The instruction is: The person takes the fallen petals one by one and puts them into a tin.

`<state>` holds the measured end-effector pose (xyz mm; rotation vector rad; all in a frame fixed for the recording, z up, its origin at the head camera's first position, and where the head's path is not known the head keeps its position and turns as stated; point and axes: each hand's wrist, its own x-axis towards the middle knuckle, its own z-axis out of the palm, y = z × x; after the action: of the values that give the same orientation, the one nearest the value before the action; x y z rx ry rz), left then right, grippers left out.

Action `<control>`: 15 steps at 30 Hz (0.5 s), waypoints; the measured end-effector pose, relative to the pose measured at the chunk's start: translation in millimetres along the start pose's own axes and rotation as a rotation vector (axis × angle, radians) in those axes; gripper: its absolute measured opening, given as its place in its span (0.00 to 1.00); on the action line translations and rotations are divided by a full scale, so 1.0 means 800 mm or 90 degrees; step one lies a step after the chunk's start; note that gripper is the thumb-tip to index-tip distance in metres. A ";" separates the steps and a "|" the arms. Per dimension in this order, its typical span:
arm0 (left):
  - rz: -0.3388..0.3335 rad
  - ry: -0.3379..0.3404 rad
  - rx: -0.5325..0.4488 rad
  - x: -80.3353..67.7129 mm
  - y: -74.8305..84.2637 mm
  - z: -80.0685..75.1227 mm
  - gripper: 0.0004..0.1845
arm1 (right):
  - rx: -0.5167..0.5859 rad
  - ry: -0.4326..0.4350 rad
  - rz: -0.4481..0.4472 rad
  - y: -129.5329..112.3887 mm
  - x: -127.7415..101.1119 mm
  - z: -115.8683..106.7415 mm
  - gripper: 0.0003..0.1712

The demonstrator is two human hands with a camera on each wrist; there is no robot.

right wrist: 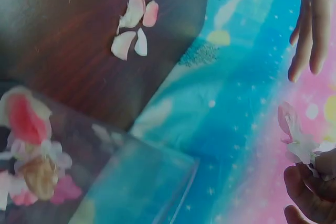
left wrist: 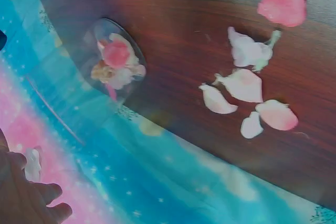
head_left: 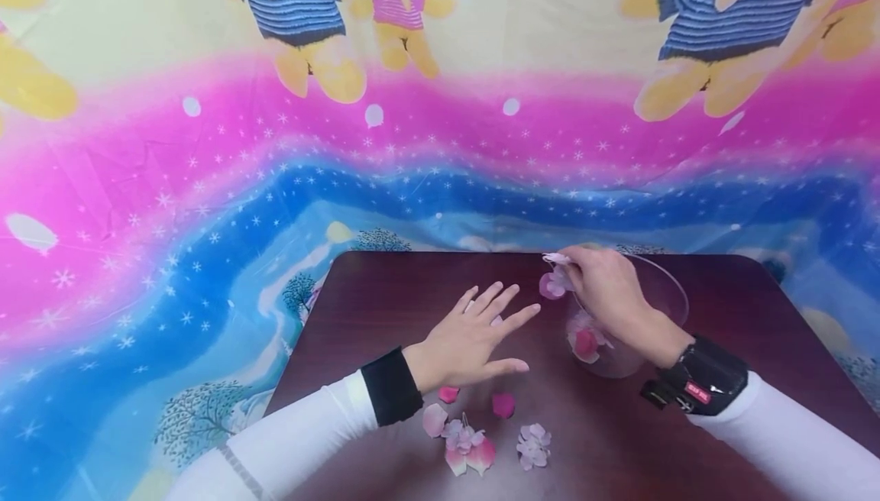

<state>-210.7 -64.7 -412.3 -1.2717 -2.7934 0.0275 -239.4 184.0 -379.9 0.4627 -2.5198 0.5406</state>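
Note:
My right hand [head_left: 612, 287] pinches a pale pink-and-white flower [head_left: 554, 281] between thumb and fingertips, beside the rim of a clear glass vase [head_left: 677, 287]. The right wrist view shows the same flower [right wrist: 298, 142] at the fingertips. Inside the vase lie a red-pink petal [head_left: 586, 343] and several pale blossoms, seen through the wall in the left wrist view. My left hand [head_left: 467, 341] is held over the table, palm down, fingers straight and spread, gripping nothing. Bits of pale petals show between its fingers; the left wrist view shows these pale petals [left wrist: 241, 85] lying on the wood.
On the dark wooden table [head_left: 385, 279], nearer me, lie a magenta petal [head_left: 503, 405], a cluster of pink petals and a small flower [head_left: 464, 440], and a pale lilac blossom [head_left: 533, 447]. Behind the table hangs a colourful printed cloth [head_left: 440, 119].

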 end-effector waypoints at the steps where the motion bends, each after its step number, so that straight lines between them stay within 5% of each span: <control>1: 0.003 -0.001 0.004 0.001 0.002 -0.001 0.44 | -0.004 0.001 0.001 0.002 0.000 -0.004 0.09; 15: 0.017 -0.003 0.002 0.002 0.008 -0.003 0.43 | -0.048 -0.005 0.056 0.049 -0.006 -0.020 0.08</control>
<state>-206.8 -58.9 -409.9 -1.3108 -2.7792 0.0369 -245.1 226.0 -381.3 0.3285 -2.5673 0.4742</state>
